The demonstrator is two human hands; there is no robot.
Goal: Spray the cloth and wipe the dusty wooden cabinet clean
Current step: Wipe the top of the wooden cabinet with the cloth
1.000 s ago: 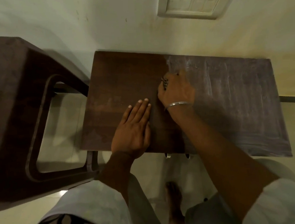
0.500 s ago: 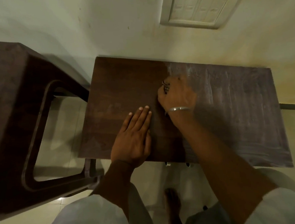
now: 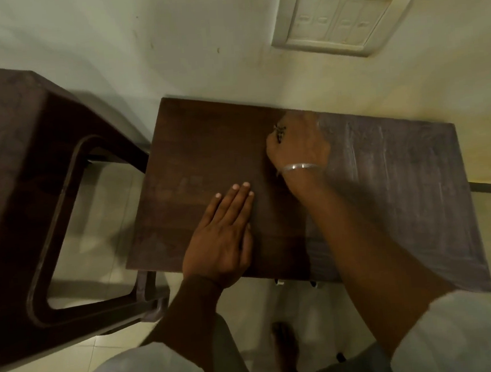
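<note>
The wooden cabinet top [image 3: 206, 147] stands against the wall; its left half is dark and clean, while its right half [image 3: 400, 188] is grey with streaked dust. My right hand [image 3: 297, 146], with a metal bangle on the wrist, is curled at the line between the two halves, near the far edge. It presses down on a cloth [image 3: 279, 133], of which only a dark patterned scrap shows at the knuckles. My left hand [image 3: 222, 237] lies flat, fingers together, on the clean part near the front edge. No spray bottle is in view.
A dark brown plastic stool [image 3: 17, 174] stands close to the cabinet's left side. A white switch panel [image 3: 343, 19] is on the wall above. My bare foot [image 3: 285, 347] is on the tiled floor below the cabinet's front edge.
My right hand has slid with the cloth toward the far edge by the wall. My left hand has stayed flat in the same place. The view has tilted slightly.
</note>
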